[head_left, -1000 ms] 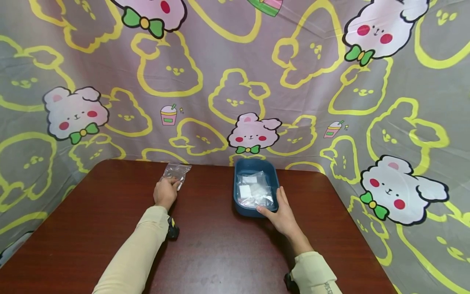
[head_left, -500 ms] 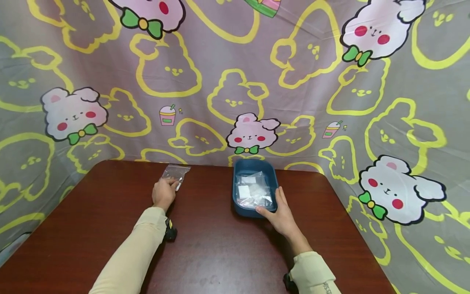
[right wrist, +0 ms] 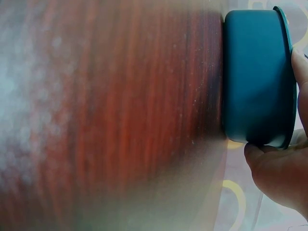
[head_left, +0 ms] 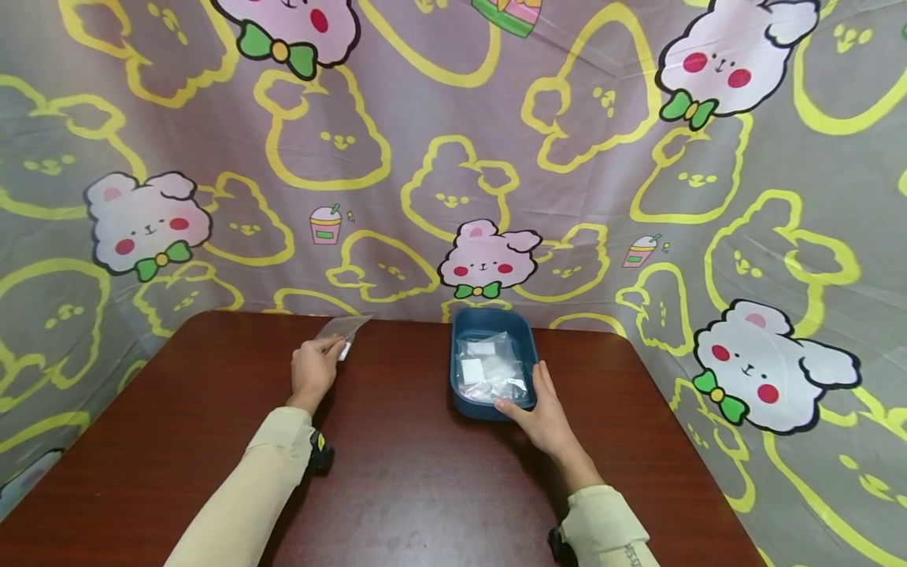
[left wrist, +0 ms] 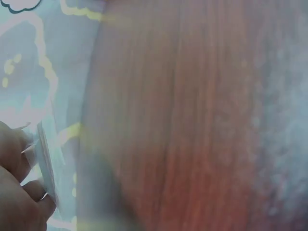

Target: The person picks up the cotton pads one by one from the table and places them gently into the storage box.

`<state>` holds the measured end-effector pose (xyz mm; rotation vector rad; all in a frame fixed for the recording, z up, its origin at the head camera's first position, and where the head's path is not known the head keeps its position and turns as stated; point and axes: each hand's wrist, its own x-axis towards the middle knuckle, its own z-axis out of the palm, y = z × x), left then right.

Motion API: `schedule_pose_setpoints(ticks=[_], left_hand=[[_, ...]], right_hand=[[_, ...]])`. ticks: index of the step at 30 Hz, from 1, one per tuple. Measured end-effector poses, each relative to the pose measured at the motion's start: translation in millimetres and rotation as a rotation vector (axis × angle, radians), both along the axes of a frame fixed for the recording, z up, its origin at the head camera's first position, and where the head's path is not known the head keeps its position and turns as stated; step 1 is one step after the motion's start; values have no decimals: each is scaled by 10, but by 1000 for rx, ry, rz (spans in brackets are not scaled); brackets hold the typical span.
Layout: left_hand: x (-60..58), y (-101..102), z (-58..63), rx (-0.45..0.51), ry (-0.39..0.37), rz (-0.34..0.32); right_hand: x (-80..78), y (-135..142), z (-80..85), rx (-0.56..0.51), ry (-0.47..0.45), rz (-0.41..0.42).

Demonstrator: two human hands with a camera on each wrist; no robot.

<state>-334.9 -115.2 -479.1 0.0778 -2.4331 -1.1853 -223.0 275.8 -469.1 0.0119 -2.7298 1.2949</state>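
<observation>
My left hand (head_left: 314,370) pinches a clear plastic zip bag (head_left: 344,326) at the far left of the table. A small white piece (head_left: 345,351) shows beside the fingertips; whether it is inside the bag I cannot tell. In the left wrist view the bag (left wrist: 46,161) stands tilted, edge-on, between thumb and fingers. A dark blue, rounded rectangular plastic container (head_left: 461,405) stands right of centre. Several clear bags (head_left: 494,368) with white pieces lie in it. My right hand (head_left: 547,416) holds the container's near right corner, thumb on the near side, fingers along the right side.
The table (head_left: 411,472) is glossy reddish-brown wood with rounded far corners. A grey cloth (head_left: 397,157) with yellow and bunny prints hangs along its back and sides. The container stands close to the table's back edge.
The bag, flatter on the table before, now tilts up in my left hand, which has drawn slightly back and to the left. My right hand and the container have stayed put.
</observation>
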Motion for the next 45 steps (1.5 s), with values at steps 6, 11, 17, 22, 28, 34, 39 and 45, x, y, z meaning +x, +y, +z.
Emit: schedule_pose_setpoints(ticks=[6,11,17,22,28,34,39,45], left_hand=[[69,22,48,34,43,-9],[160,64,119,81,77,-38],[263,139,232,138,120,-73],[293,198,320,188,157,-82],[360,266,405,233,202,-95],[454,355,502,290,233,-129],[515,431,528,341,251,-170],[555,512,492,340,249,-191]], right_hand=[[13,4,-11,3,-7,2],[18,12,-7,1,-2,1],[4,20,15,3,-1,0],[-6,36,20,9,-1,-7],[-2,33,21,9,-6,-3],[8,24,21,4,-10,1],[3,16,21,7,-8,-1],[3,2,11,11,-3,4]])
